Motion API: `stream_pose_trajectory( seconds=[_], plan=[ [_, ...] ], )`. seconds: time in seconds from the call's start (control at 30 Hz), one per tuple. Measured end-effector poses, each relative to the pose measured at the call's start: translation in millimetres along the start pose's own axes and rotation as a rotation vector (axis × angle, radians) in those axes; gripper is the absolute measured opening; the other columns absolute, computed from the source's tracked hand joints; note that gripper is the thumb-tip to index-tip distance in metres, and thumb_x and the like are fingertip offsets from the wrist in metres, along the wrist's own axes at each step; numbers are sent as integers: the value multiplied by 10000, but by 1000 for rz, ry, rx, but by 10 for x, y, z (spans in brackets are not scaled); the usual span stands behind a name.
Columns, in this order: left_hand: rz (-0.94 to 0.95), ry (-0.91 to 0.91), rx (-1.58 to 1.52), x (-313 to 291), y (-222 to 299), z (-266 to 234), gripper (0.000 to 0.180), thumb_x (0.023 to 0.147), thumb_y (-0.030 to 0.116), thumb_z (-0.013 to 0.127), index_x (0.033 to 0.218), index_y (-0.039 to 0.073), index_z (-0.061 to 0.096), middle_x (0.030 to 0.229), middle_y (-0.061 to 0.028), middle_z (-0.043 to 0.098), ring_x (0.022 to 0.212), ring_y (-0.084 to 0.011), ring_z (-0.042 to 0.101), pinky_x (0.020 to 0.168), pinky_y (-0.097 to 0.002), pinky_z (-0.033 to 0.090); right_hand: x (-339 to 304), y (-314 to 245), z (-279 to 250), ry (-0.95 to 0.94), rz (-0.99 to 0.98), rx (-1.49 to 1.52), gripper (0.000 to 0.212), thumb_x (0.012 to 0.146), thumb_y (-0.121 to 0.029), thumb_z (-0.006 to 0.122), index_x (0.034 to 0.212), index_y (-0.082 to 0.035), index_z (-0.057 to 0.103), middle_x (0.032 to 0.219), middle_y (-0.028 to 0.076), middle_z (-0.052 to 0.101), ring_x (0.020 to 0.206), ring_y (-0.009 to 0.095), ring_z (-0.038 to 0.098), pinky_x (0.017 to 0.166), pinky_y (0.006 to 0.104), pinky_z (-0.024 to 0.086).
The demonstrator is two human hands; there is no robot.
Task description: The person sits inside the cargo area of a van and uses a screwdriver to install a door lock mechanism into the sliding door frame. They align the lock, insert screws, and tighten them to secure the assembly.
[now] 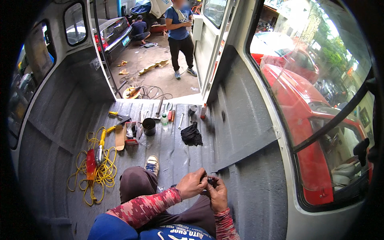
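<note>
Van floor [168, 138]: ribbed grey metal, running back to the open doorway.
Yellow cable [107, 175]: thin, loose, tangled loops at far left.
Can [149, 128]: round, dark, open-topped.
Black cloth [192, 134]: soft, crumpled.
Left hand [192, 184]: reaching rightward, fingertips pinched on the dark piece.
Dark piece [210, 181]: small, between both hands, shape mostly covered.
Right hand [218, 194]: pointing up, thumb and fingers clamped around it.

Ridged dark-grey metal-looking floor [170, 138], rough with a dull sheen
Crumpled black cloth rag [192, 135], matt; small translucent green plastic-looking bottle [164, 119], smooth; flat brown cardboard flap [120, 138], matt; curved red painted car [289, 91], glossy.
</note>
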State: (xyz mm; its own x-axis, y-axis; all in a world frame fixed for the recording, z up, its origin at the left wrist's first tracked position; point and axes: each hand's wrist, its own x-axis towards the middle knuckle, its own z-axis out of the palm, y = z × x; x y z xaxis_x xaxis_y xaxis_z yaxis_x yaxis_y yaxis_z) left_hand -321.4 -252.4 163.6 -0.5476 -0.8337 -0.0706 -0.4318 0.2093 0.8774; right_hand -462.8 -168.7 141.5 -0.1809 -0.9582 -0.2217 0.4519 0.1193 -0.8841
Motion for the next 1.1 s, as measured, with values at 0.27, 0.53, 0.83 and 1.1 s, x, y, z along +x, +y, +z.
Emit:
stream_pose_trajectory(
  seconds=[0.27, 0.53, 0.83, 1.1],
  plan=[
    [-122, -158, -516, 19, -109, -74, 239, 927, 184, 668, 1011, -31, 610, 882, -64, 660, 820, -134, 624, 729, -320, 530, -20, 89, -13, -3, -74, 74, 319, 933, 41, 665, 1238, 8, 578, 1280, 150, 620, 1029, 231, 684, 831, 351, 625],
    [-124, -227, -382, 66, -189, -8, 276, 918, 218, 643, 1029, -30, 597, 885, -103, 669, 825, -177, 646, 728, -352, 529, -55, 68, -57, 1, -41, 54, 327, 927, 33, 679, 1240, 20, 585, 1257, 145, 638, 1035, 240, 686, 856, 359, 619],
    [-26, -32, 93, -53, -39, -2, 349, 945, 334, 521, 1023, -5, 535, 889, -316, 645, 866, -511, 622, 748, -569, 481, -58, 97, -47, 64, 34, -7, 327, 960, -51, 682, 1266, 18, 589, 1136, 118, 687, 980, 213, 698, 814, 342, 626],
    [41, -12, 135, -26, -26, -42, 305, 952, 316, 513, 986, 14, 535, 892, -278, 635, 893, -492, 622, 773, -568, 480, -43, 209, -30, 32, 1, -15, 299, 976, -38, 649, 1243, 52, 548, 1159, 131, 628, 1003, 218, 677, 845, 349, 620]
  ],
)
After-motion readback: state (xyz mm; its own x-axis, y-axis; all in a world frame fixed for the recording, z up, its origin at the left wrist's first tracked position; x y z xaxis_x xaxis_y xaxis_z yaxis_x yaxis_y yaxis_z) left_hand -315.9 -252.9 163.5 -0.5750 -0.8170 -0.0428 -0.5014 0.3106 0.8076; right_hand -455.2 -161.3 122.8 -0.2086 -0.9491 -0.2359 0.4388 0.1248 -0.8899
